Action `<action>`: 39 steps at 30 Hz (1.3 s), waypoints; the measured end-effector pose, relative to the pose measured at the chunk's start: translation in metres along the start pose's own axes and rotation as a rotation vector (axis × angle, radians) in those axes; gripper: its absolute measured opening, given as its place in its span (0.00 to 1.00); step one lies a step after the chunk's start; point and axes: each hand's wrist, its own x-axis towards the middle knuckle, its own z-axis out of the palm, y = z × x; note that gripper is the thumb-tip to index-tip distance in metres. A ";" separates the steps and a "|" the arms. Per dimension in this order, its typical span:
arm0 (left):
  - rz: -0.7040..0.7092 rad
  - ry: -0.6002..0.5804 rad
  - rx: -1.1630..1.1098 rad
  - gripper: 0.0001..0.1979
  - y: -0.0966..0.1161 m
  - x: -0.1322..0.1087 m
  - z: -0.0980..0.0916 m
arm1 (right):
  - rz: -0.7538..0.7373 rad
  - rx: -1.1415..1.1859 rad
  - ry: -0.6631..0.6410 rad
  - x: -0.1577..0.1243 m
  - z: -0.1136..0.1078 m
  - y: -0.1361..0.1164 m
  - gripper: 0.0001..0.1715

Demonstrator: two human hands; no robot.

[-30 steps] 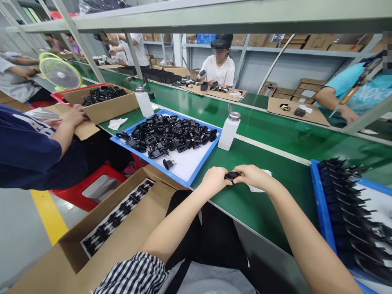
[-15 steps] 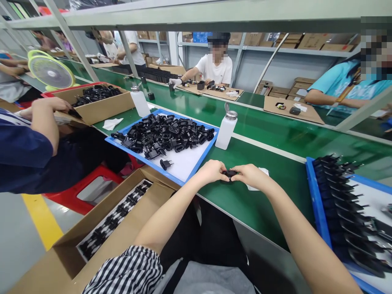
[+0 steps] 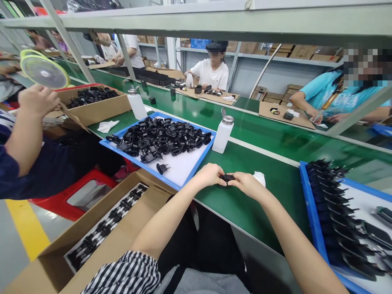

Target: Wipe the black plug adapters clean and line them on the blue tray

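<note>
My left hand and my right hand meet low over the green bench. Between their fingertips they pinch a small black plastic plug piece, partly covered by the fingers. Just beyond my left hand lies a blue-rimmed tray with a heap of black two-pin plugs. One plug rests apart from the heap near the tray's front edge. A white tissue lies beside my right hand. Behind both hands stands a white pump bottle with its lid flipped up.
At the right, a blue tray holds a row of black housings. An open carton with packed parts sits low left. A co-worker's hand is near another carton. A shelf beam crosses above.
My hands keep the black piece pinched, with only slight movement. The left co-worker's hand has risen from the carton. Across the bench, a gloved hand has drawn back. The view has shifted a little.
</note>
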 end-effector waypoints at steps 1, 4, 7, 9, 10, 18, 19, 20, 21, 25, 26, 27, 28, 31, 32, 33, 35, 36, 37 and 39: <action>-0.015 -0.004 0.018 0.15 0.002 0.000 -0.001 | -0.003 -0.006 -0.011 0.000 0.000 -0.001 0.11; -0.066 -0.024 0.078 0.14 0.010 -0.002 -0.003 | -0.003 -0.002 -0.020 0.002 -0.002 -0.002 0.12; -0.129 -0.060 0.151 0.13 0.023 -0.002 -0.006 | 0.012 0.030 -0.064 0.003 -0.004 -0.001 0.12; -0.171 -0.086 0.191 0.12 0.031 0.000 -0.009 | 0.034 0.061 -0.103 0.004 -0.005 0.000 0.12; -0.185 -0.096 0.202 0.12 0.033 0.001 -0.010 | 0.048 0.085 -0.123 0.004 -0.005 0.001 0.11; -0.128 -0.037 0.138 0.12 0.017 -0.005 -0.003 | 0.142 0.296 -0.207 0.010 0.001 0.010 0.15; -0.104 -0.010 0.124 0.13 0.015 -0.010 0.001 | 0.123 0.311 -0.181 0.007 0.001 0.008 0.15; -0.073 0.009 0.116 0.13 0.014 -0.015 0.007 | 0.094 0.312 -0.139 0.001 0.000 0.006 0.15; -0.036 0.027 0.102 0.14 0.013 -0.021 0.013 | 0.065 0.296 -0.080 -0.007 0.001 0.003 0.14; 0.080 0.130 -0.111 0.16 0.016 -0.037 0.044 | 0.067 0.284 0.158 -0.053 0.011 -0.006 0.11; 0.082 0.133 -0.172 0.19 0.017 -0.039 0.051 | 0.104 0.341 0.203 -0.064 0.016 -0.007 0.11; 0.090 0.118 -0.219 0.22 0.018 -0.040 0.058 | 0.141 0.418 0.247 -0.074 0.023 -0.008 0.11; 0.108 0.086 -0.248 0.24 0.020 -0.040 0.064 | 0.175 0.501 0.294 -0.085 0.029 -0.007 0.10; 0.208 -0.038 -0.291 0.26 0.029 -0.039 0.078 | 0.235 0.689 0.479 -0.120 0.040 -0.006 0.08; 0.241 -0.061 -0.295 0.26 0.032 -0.038 0.082 | 0.241 0.711 0.541 -0.135 0.040 -0.007 0.08; 0.263 -0.070 -0.295 0.25 0.035 -0.037 0.086 | 0.249 0.710 0.600 -0.152 0.037 -0.008 0.08; 0.269 -0.050 -0.290 0.20 0.038 -0.034 0.091 | 0.294 0.639 0.757 -0.189 0.025 -0.009 0.08; 0.260 -0.028 -0.286 0.18 0.038 -0.033 0.093 | 0.339 0.577 0.869 -0.207 0.017 -0.008 0.08; 0.251 -0.003 -0.280 0.16 0.037 -0.031 0.095 | 0.408 0.508 1.021 -0.224 0.008 -0.003 0.07; 0.252 0.060 -0.262 0.14 0.033 -0.029 0.098 | 0.575 0.406 1.335 -0.250 -0.011 0.014 0.08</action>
